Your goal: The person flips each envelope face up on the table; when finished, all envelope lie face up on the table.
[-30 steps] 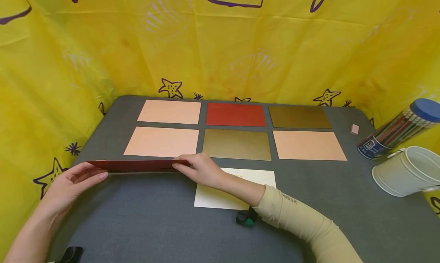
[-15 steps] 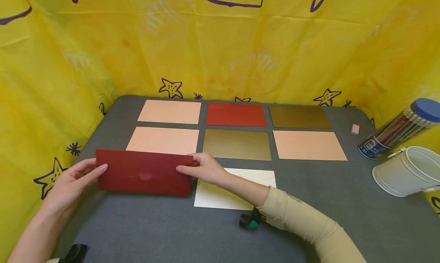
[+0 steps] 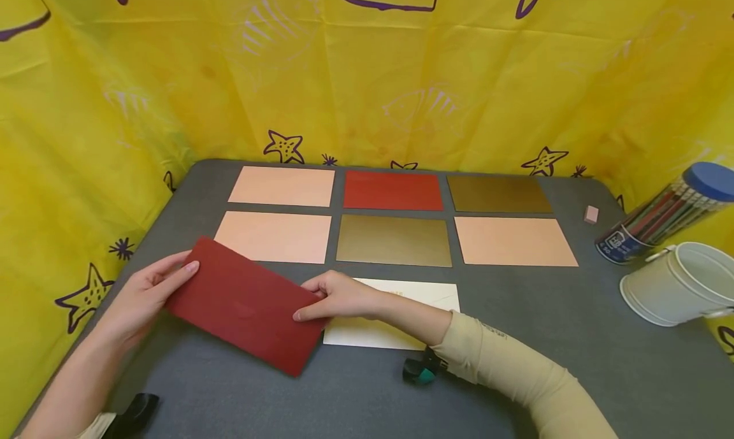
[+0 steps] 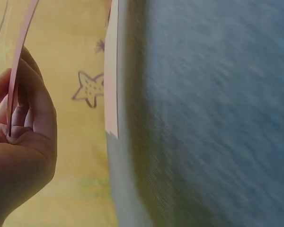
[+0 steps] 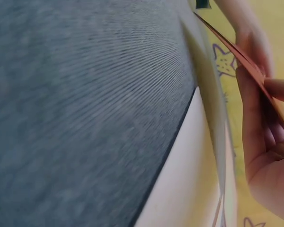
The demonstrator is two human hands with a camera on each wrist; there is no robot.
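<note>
A dark red envelope (image 3: 246,305) hangs tilted above the front left of the table, its right end lower. My left hand (image 3: 146,292) pinches its upper left end, thumb on the near face. At the opposite end my right hand (image 3: 338,297) grips the edge between thumb and fingers. In the left wrist view the envelope (image 4: 18,61) shows edge-on between thumb and fingers of my left hand (image 4: 31,127). The right wrist view has it edge-on too, held by my right hand (image 5: 270,156). A white envelope (image 3: 378,331) lies flat under my right forearm.
Two rows of flat envelopes lie behind: peach (image 3: 281,187), red (image 3: 392,191) and brown (image 3: 499,194) at the back; peach (image 3: 281,235), gold (image 3: 394,241) and peach (image 3: 516,242) in front. On the right are an eraser (image 3: 591,215), a pencil tub (image 3: 627,243) and a white bucket (image 3: 648,289).
The red envelope has swung from nearly edge-on to facing the head camera, then turned clockwise so its right end dropped. Both hands have kept hold of it.
</note>
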